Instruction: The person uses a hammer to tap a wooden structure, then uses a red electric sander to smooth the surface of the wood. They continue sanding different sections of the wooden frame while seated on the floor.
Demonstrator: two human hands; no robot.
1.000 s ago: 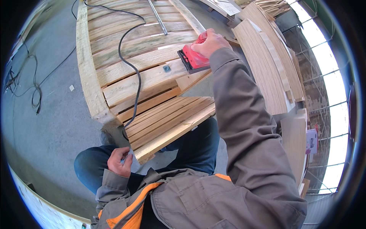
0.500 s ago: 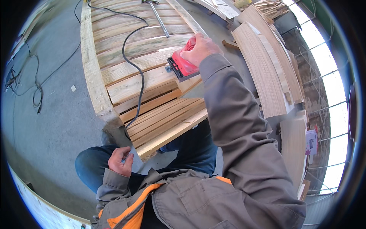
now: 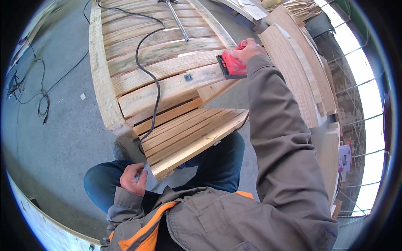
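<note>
My right hand [image 3: 250, 51] is wrapped round a red power sander [image 3: 233, 63] with a dark base. The sander sits at the right end of a pale slat on the slatted wooden frame [image 3: 167, 90], by its right rail. A small dark blue patch [image 3: 188, 77] marks the same slat, left of the sander. My left hand [image 3: 133, 179] hangs loosely by my left knee, its fingers half curled and the thumb apart, with nothing in it. Close by it is the near corner of the frame's lower slatted end [image 3: 192, 140].
A black cord [image 3: 138, 54] runs across the slats and down the frame's near end. A hammer-like tool with a metal handle [image 3: 179, 21] lies farther up. Wood panels [image 3: 289, 75] are stacked at the right. More cable [image 3: 43, 100] lies on the grey floor at the left.
My right hand has moved the sander to the right along the slat, out to the frame's right side, uncovering the dark blue patch. My left hand has stayed nearly still.
</note>
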